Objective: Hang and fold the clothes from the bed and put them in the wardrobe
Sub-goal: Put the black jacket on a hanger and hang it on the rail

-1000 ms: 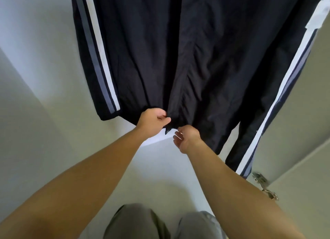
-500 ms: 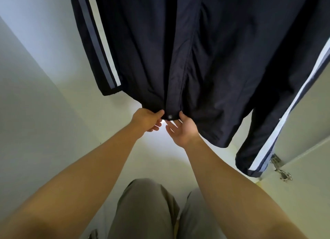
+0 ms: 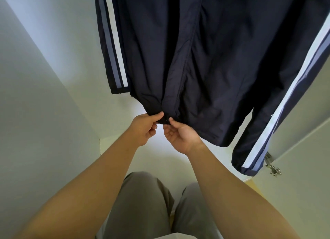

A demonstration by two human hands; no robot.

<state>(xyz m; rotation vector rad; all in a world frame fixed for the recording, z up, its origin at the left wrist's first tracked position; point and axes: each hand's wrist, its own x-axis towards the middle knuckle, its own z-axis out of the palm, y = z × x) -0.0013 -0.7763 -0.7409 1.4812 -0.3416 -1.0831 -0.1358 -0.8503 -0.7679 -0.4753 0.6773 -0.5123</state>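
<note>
A dark navy jacket (image 3: 210,60) with grey and white stripes down both sleeves hangs inside the wardrobe, its top out of view. My left hand (image 3: 144,127) pinches the bottom hem just left of the front placket. My right hand (image 3: 180,134) pinches the hem at the right of the placket, thumb up against the fabric beside a small snap. Both hands meet at the lower front edge of the jacket. The left sleeve (image 3: 114,60) hangs straight; the right sleeve (image 3: 267,131) hangs lower at the right.
White wardrobe walls (image 3: 44,113) close in on the left and behind. The open wardrobe door (image 3: 303,167) with a metal hinge (image 3: 272,168) stands at the right. My grey-trousered legs (image 3: 142,203) are below.
Both hands have closed their fingers on the jacket's bottom hem at the placket. The jacket has shifted slightly in view, and the snap is now between my thumbs.
</note>
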